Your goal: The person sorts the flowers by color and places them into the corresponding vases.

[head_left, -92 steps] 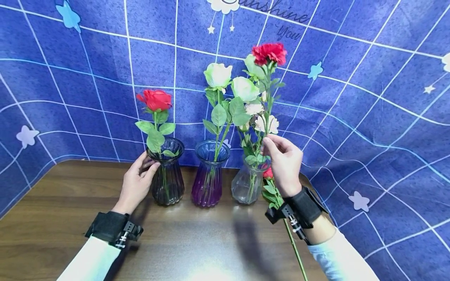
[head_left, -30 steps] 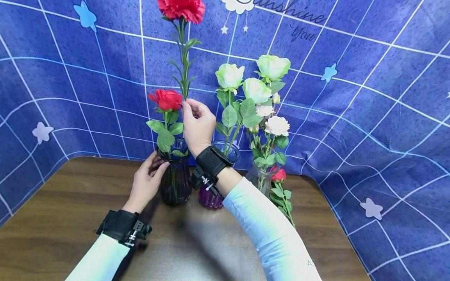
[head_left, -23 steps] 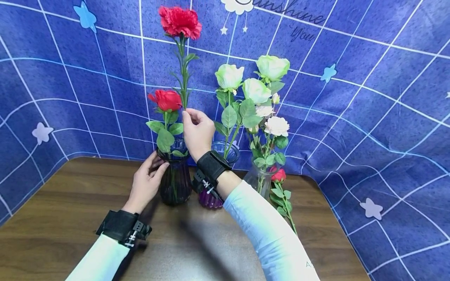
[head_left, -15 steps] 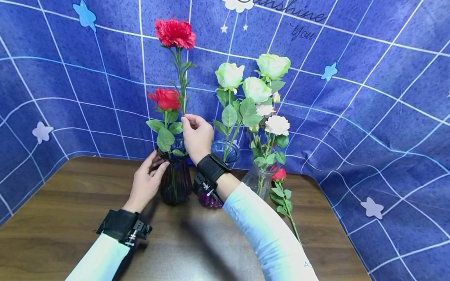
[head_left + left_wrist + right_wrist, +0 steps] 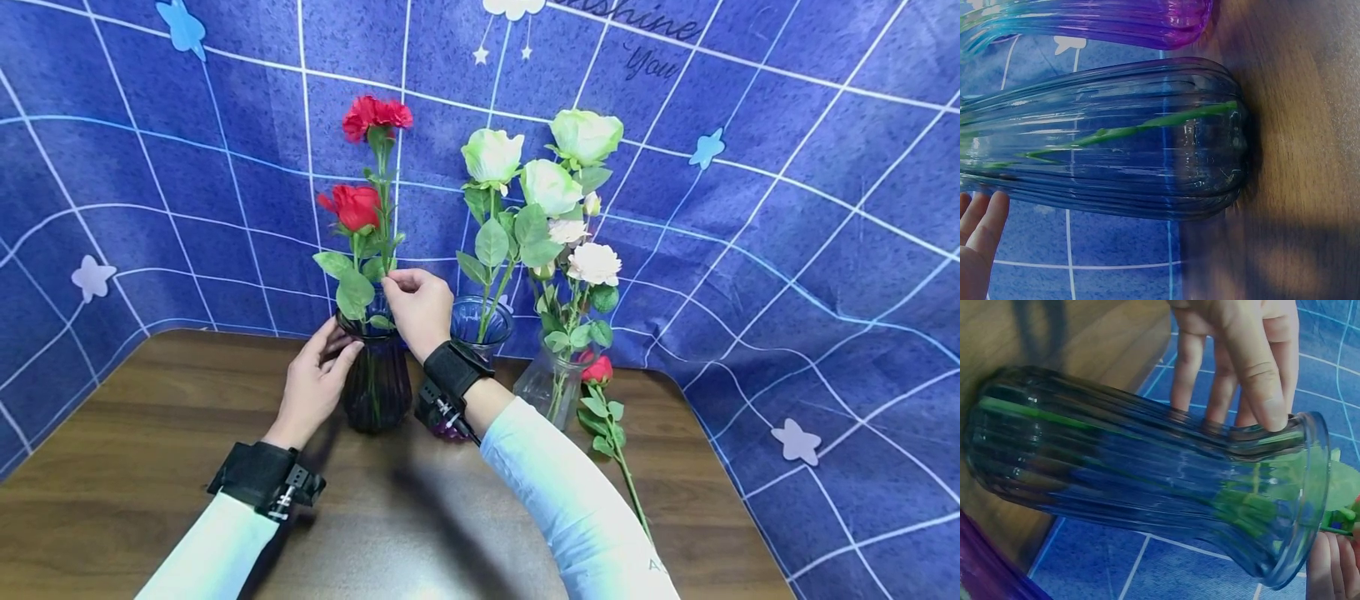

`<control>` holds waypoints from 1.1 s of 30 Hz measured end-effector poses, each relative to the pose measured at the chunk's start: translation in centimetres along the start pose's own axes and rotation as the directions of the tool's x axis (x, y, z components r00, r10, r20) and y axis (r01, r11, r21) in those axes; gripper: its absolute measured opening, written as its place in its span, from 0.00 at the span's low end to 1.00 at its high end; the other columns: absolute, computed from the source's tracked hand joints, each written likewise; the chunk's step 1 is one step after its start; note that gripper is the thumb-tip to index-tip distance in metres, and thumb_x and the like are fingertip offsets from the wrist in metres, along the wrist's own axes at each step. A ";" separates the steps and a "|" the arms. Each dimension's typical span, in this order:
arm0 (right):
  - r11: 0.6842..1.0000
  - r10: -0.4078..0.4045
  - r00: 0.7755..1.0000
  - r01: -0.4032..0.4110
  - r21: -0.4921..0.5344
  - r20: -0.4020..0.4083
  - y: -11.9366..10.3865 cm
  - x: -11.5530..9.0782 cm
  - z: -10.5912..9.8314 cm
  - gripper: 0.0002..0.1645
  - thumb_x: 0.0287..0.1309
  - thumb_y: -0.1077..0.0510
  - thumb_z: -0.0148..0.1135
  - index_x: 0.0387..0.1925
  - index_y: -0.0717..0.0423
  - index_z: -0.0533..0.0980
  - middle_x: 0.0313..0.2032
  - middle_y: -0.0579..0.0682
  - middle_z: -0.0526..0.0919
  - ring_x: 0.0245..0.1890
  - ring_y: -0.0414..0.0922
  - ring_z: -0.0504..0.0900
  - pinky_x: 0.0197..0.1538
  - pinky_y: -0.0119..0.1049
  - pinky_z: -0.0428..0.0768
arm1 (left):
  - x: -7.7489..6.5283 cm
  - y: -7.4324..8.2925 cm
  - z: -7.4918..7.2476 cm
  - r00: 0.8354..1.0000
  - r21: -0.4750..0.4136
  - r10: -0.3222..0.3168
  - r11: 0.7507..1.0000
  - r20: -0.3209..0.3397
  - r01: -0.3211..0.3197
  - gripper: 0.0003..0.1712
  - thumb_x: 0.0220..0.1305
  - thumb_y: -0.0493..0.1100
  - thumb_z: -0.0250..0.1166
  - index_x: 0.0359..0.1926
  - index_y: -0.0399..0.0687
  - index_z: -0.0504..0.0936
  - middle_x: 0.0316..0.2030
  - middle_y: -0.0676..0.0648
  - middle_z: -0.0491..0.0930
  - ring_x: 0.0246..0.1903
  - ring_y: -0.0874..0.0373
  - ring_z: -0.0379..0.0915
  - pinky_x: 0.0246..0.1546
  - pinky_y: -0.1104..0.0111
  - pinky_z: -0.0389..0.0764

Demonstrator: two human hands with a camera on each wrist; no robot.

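A smoky dark glass vase [image 5: 377, 387] stands upright at the left of the table with a red rose [image 5: 352, 207] in it. My left hand [image 5: 313, 382] grips its neck, thumb in front and fingers on the far side, as the right wrist view shows. Just over the vase's mouth, my right hand [image 5: 422, 310] pinches the stem of a red carnation [image 5: 375, 118] between thumb and forefinger. The carnation's bloom is above the rose, partly turned away. A green stem [image 5: 1147, 125] reaches the vase's base in the left wrist view.
A blue-to-purple vase [image 5: 480, 321] with green-white roses [image 5: 491, 157] stands partly behind my right wrist. Right of it is a clear vase [image 5: 547, 383] with pale pink flowers [image 5: 594, 264]. Another red rose [image 5: 597, 369] lies on the wooden table [image 5: 150, 467]. Patterned blue cloth [image 5: 225, 192] hangs behind.
My right hand has brought the carnation from beside the clear vase over to the dark vase, then lowered it; the bloom has turned. My left hand keeps its grip on the vase.
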State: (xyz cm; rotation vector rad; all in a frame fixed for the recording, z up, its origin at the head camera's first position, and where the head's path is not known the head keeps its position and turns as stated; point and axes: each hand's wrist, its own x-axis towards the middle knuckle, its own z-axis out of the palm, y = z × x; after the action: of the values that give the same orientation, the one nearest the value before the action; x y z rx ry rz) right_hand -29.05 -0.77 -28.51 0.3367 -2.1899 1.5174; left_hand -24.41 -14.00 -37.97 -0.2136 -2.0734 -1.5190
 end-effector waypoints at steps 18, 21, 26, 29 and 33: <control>0.988 -0.046 0.988 0.067 -0.139 0.146 0.5 -0.7 0.0 0.09 0.53 0.54 0.66 0.31 0.56 0.84 0.27 0.49 0.87 0.26 0.39 0.81 0.28 0.21 0.72 | -0.3 1.2 0.0 1.000 -0.043 0.007 0.999 0.000 -0.007 0.29 0.65 0.35 0.58 0.64 0.32 0.63 0.53 0.30 0.75 0.43 0.83 0.68 0.44 0.91 0.70; 0.988 -0.052 0.990 0.069 -0.135 0.131 0.6 -0.7 0.0 0.08 0.54 0.55 0.66 0.31 0.56 0.84 0.27 0.49 0.87 0.26 0.39 0.81 0.28 0.21 0.72 | -0.3 1.4 0.0 1.000 -0.040 0.008 0.999 -0.003 -0.008 0.28 0.64 0.35 0.58 0.64 0.30 0.64 0.52 0.30 0.75 0.43 0.82 0.69 0.44 0.90 0.70; 0.990 -0.043 0.990 0.061 -0.130 0.135 0.8 -0.9 0.0 0.07 0.55 0.56 0.65 0.30 0.56 0.84 0.27 0.49 0.86 0.26 0.38 0.80 0.28 0.21 0.71 | -0.3 1.4 0.1 1.000 -0.037 0.007 0.999 -0.002 -0.007 0.27 0.64 0.34 0.58 0.63 0.28 0.64 0.51 0.29 0.75 0.42 0.81 0.70 0.44 0.90 0.71; 0.991 -0.048 0.989 0.065 -0.120 0.139 0.9 -0.9 -0.1 0.07 0.55 0.56 0.65 0.30 0.56 0.84 0.27 0.49 0.86 0.25 0.37 0.79 0.28 0.20 0.71 | -0.3 1.4 0.1 1.000 -0.042 0.006 0.999 0.000 -0.006 0.27 0.64 0.34 0.58 0.63 0.29 0.64 0.51 0.29 0.75 0.42 0.81 0.70 0.44 0.90 0.71; 0.992 -0.064 0.988 0.079 -0.098 0.141 0.9 -0.9 -0.4 0.07 0.55 0.56 0.65 0.30 0.56 0.84 0.26 0.49 0.86 0.24 0.36 0.79 0.28 0.21 0.72 | -0.3 1.3 0.0 1.000 -0.052 0.018 0.998 0.001 -0.018 0.27 0.64 0.34 0.58 0.63 0.30 0.64 0.52 0.29 0.75 0.43 0.82 0.69 0.44 0.90 0.70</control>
State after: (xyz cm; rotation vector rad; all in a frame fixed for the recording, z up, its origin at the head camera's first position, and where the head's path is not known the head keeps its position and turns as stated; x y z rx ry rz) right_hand -28.57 -0.15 -29.60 0.4939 -2.3264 1.3733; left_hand -23.60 -13.55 -37.05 -0.2527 -2.0291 -1.5637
